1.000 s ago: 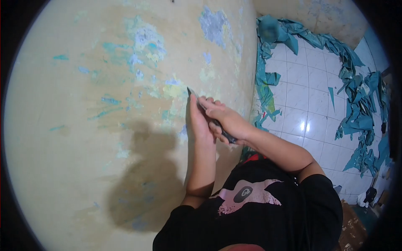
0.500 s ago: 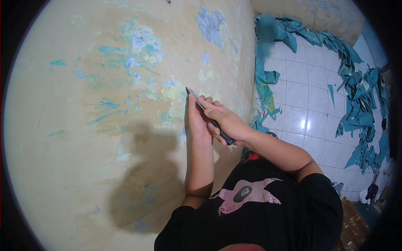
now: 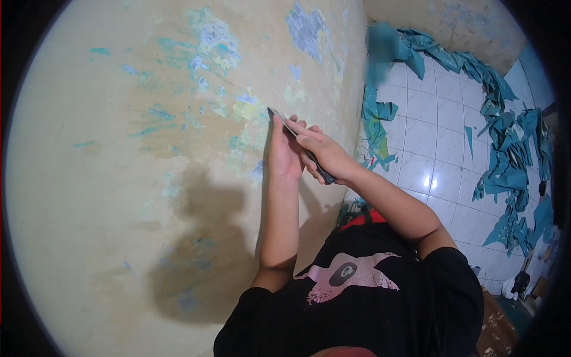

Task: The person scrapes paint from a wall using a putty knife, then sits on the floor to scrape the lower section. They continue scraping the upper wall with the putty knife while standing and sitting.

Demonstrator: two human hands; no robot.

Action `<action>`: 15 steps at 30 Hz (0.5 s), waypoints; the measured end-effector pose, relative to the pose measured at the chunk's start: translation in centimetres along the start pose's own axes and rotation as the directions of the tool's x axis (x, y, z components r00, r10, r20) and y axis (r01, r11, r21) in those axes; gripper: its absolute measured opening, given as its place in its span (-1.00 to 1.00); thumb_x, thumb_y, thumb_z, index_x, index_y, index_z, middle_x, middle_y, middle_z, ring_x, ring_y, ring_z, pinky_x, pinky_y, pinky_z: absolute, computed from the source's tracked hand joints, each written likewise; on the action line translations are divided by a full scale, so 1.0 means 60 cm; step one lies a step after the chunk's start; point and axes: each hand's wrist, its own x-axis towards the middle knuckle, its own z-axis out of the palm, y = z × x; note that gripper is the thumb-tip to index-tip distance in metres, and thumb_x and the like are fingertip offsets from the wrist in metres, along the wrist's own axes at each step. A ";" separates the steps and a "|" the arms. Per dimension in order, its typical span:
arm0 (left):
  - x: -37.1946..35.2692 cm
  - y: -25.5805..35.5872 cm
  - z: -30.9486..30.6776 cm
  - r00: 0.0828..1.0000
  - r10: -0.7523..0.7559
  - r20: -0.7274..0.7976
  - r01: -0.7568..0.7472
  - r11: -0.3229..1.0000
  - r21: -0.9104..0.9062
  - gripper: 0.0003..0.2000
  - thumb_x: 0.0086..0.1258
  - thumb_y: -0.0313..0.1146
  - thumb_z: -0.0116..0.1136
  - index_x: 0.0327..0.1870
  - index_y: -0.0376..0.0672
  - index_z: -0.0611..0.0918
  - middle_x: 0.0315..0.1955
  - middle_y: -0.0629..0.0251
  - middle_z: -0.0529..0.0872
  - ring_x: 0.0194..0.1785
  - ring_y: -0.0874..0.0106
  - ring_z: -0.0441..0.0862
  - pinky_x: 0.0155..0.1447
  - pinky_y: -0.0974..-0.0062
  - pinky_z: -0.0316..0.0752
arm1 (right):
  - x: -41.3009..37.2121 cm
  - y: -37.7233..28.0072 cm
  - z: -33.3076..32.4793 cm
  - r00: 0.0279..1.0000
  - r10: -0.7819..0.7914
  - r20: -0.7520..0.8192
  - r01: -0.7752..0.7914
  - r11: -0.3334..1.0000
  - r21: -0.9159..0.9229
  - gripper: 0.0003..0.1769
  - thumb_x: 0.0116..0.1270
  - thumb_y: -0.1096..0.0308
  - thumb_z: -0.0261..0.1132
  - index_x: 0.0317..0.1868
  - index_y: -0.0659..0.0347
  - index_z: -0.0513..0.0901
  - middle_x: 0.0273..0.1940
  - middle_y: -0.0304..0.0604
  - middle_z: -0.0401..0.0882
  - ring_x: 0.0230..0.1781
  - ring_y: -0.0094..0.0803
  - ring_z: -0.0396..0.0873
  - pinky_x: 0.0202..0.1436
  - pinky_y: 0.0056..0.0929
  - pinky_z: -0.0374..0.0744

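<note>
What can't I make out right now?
Head view: middle of the slim black-handled tool, hidden by the right hand.
Head view: whether its tip touches the patchy beige wall, too small.
Head view: crumpled teal sheets, top-left end blurred.
Head view: brown patterned material, cut off by the bottom edge.

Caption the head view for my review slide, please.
Right hand gripping a tool at a patchy wall, left hand alongside; teal scraps lie on floor tiles.
</note>
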 end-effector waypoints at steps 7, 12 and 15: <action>-0.057 -0.116 -0.155 0.991 -0.129 -0.043 0.135 0.972 0.195 -0.54 0.56 -0.04 -0.08 0.23 -0.25 0.43 0.15 0.14 0.52 0.08 0.28 0.54 0.20 0.26 0.45 | -0.072 0.172 -0.072 0.991 0.093 -0.098 -0.116 0.958 -0.263 -0.35 0.52 0.21 0.04 0.55 -0.24 0.07 -0.63 -0.28 0.35 -0.76 -0.58 0.34 -0.66 -0.55 0.45; -0.104 -0.250 -0.293 0.937 -0.297 -0.183 0.323 0.937 0.134 -0.63 0.48 -0.19 0.10 0.15 -0.25 0.50 -0.07 0.14 0.61 -0.05 0.21 0.64 0.10 0.16 0.57 | -0.182 0.235 -0.089 0.896 0.347 -0.276 -0.439 0.605 -0.664 -0.20 0.41 0.29 0.13 0.57 -0.18 -0.04 -0.34 0.07 0.63 -0.46 -0.38 0.64 -0.42 -0.36 0.62; -0.103 -0.324 -0.393 0.867 -0.416 -0.275 0.454 0.887 0.088 -0.67 0.43 -0.22 0.16 0.08 -0.24 0.53 -0.14 0.15 0.65 -0.08 0.20 0.65 0.06 0.18 0.61 | -0.233 0.335 -0.145 0.964 0.187 -0.190 -0.250 0.386 -0.888 -0.17 0.36 0.27 0.15 0.57 -0.14 -0.05 -0.20 0.28 0.64 -0.34 -0.07 0.68 -0.20 -0.18 0.62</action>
